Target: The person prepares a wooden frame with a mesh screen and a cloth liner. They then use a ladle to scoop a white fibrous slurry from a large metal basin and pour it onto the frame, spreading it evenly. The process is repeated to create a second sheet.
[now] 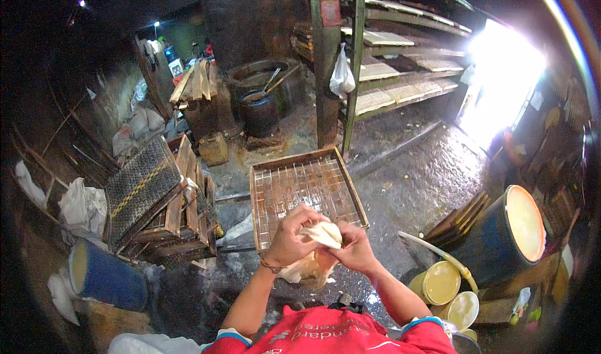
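Note:
My left hand [292, 236] and my right hand [354, 246] are raised in front of my body, close together. Between them they grip a bunched, pale cream cloth [323, 234], with fingers and thumbs pressed into its folds. A thin, cream-coloured piece [308, 271] hangs below the hands; whether it belongs to the same cloth I cannot tell. Just beyond my hands is a square wooden tray [353, 190] with a light grid across its wet brown base. My hands overlap its near edge in the view. A bracelet circles my left wrist.
Wooden crates [175, 219] and a woven panel [141, 188] stand at left, near a blue barrel [119, 276]. A larger blue barrel [485, 229] and a yellowish bucket [436, 283] are at right. Farther back are a dark pot [259, 117], a post [327, 72] and shelves [407, 94].

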The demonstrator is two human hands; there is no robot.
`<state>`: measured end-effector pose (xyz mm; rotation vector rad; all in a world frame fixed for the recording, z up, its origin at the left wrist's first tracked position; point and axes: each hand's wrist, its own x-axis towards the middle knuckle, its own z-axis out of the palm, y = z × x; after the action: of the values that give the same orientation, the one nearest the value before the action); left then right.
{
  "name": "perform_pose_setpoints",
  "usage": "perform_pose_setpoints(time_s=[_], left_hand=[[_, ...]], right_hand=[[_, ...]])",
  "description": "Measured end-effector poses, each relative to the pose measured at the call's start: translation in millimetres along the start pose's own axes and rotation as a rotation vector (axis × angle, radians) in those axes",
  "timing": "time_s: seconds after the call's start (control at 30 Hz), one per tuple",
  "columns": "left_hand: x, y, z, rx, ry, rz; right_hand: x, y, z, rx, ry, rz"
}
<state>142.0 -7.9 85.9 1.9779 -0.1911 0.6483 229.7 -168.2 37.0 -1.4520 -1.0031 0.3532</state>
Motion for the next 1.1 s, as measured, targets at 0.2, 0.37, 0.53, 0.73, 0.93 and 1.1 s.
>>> perform_pose_setpoints(time_s=[0.2,0.37,0.53,0.73,0.93,1.1], left_hand=[[-114.4,-110.9,47.5,-0.110,-0.294,-0.439],[-159.7,-168.7,21.3,-0.096,0.020,-0.561],[-123.1,-115.3,-16.5,0.054,0.207,-0.472],[-119.8,-85.6,-66.2,-0.065,0.499,-0.252],[-76.6,-0.9,-99.7,0.258,0.226,-0.182],[-76.0,22.3,-145.2,0.674,0.365,-0.217]], right_hand=[[19.3,-42.2,-23.0,0.468,0.286,-0.139],[24.0,-75.2,-56.6,0.776,0.300,-0.247],[15.9,-71.6,-80.5,0.955,0.405,-0.331],[17.5,-83.4,-68.6,0.879,0.682,-0.172],[9.3,-68.0,-107.7,0.770,0.450,-0.433],[-5.9,-69.3,-145.9,0.859,0.830,-0.373]])
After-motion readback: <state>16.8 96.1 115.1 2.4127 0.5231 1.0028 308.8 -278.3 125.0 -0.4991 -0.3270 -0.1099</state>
